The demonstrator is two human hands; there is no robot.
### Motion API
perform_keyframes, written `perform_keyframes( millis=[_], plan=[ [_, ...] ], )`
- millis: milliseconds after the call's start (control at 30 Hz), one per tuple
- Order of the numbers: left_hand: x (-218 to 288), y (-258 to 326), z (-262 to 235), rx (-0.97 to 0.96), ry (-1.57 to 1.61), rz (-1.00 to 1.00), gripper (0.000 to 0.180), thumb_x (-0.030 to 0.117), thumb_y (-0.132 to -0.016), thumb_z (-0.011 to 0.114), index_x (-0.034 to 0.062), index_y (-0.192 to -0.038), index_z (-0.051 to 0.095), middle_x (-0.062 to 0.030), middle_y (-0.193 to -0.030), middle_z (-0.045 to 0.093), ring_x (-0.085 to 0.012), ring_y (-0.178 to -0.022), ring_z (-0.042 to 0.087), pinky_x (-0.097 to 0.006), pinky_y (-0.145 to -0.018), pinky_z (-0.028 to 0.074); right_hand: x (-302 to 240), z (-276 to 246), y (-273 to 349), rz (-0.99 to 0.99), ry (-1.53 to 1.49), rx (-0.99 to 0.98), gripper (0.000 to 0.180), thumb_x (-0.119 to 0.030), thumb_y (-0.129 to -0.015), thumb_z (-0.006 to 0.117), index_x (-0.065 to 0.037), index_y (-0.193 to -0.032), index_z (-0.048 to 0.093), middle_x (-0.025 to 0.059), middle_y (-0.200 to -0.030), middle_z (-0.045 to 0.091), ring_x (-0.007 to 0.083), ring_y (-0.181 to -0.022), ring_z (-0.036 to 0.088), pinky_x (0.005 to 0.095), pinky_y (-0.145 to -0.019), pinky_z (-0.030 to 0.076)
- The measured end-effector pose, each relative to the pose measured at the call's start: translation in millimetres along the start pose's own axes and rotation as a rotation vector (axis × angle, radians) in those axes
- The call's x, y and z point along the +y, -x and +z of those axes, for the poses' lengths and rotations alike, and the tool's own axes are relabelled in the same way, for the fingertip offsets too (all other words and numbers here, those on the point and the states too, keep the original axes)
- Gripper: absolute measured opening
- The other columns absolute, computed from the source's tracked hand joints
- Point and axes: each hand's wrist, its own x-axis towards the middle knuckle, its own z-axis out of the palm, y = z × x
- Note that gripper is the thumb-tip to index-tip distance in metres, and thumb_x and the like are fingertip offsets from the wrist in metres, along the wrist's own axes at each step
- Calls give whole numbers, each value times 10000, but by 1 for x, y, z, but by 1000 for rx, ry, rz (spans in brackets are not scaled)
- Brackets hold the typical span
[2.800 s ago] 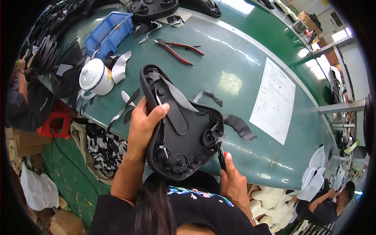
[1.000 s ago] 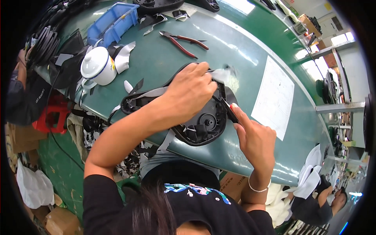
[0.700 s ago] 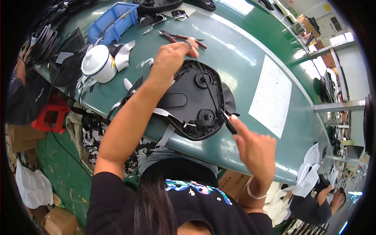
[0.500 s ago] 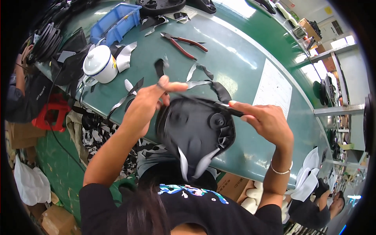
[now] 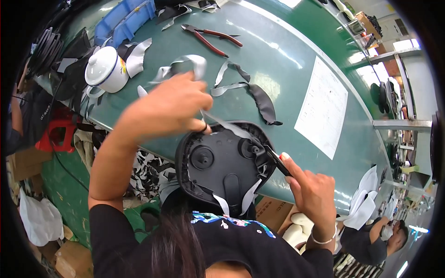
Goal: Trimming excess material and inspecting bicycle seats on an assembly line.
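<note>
A black plastic shell (image 5: 215, 171) sits at the bench edge between both hands; the right hand (image 5: 313, 193) grips a black-handled knife (image 5: 279, 163) against its rim. The blurred left hand (image 5: 172, 105) meets the far rim, whether pinching the grey strip (image 5: 234, 129) I cannot tell; beyond it lie red-handled cutting pliers (image 5: 208, 43).

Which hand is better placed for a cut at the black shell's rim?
Likely the right hand: it grips the black knife-like tool, whose tip is by the rim of the black shell. The left hand is motion-blurred near the far side, with no cutter visible.
</note>
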Motion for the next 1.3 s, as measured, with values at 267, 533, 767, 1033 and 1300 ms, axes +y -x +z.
perform_keyframes(
  millis=[267, 533, 767, 1033, 1300],
  plan=[
    [53, -47, 41, 175, 1016, 253, 168, 204, -972, 437, 74, -979, 544, -16, -726, 536, -106, -543, 499, -215, -497, 371, 11, 24, 27, 4, -31, 15, 560, -165, -793, 663, -205, -1330, 507, 41, -546, 463, 220, -430, 467, 354, -444, 349],
    [70, -27, -23, 1087, 1349, 767, 194, 92, -913, 461, 36, -736, 405, 6, -628, 282, -93, -532, 216, -259, -488, 194, -39, 51, 90, 674, -1152, -126, 464, -72, -878, 588, -90, -1330, 487, 128, -981, 672, 120, -688, 632, 279, -663, 504],
    [15, -50, 34, 883, 279, -197, 169, 60, -832, 602, 18, -982, 533, -135, -1019, 591, -210, -829, 574, -308, -695, 480, -18, 95, 20, 392, -1381, 458, 839, -66, -791, 682, -67, -1456, 169, 122, -1162, 528, 126, -785, 564, 253, -701, 487],
    [48, -12, 63, 439, 106, 274, 398, 192, -768, 697, 97, -1124, 544, -93, -1222, 572, -309, -941, 624, -359, -748, 513, 7, 63, -100, 326, -1192, 586, 775, -135, -786, 718, -75, -1412, 264, 54, -930, 565, 90, -609, 481, 223, -566, 444],
    [41, -11, 83, 388, -86, 211, 142, 140, -653, 650, 73, -688, 530, -38, -624, 509, -258, -578, 555, -360, -501, 416, 17, 58, -18, -86, -566, 547, 483, -113, -881, 596, -165, -1346, 478, 93, -795, 635, 143, -521, 530, 307, -478, 418]
  ],
)
